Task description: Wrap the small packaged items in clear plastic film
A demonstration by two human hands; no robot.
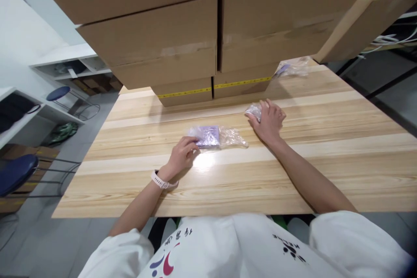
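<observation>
A flat purple box (209, 136) in clear plastic wrap lies on the wooden table in front of me. Its loose wrap (233, 137) spreads out to the right. My left hand (183, 153), with a pale pink band on the wrist, pinches the left end of the wrapped box. Farther right and a little farther away, my right hand (269, 121) is closed over a crumpled clear plastic bag (253, 111), which rests on the tabletop. Whatever may be under that palm is hidden.
Large stacked cardboard boxes (156, 47) rise at the table's (130, 173) far side and overhang part of it. Behind my right hand lies more clear plastic with something purple (284, 68). Blue stools (18, 174) and white shelves stand at the left.
</observation>
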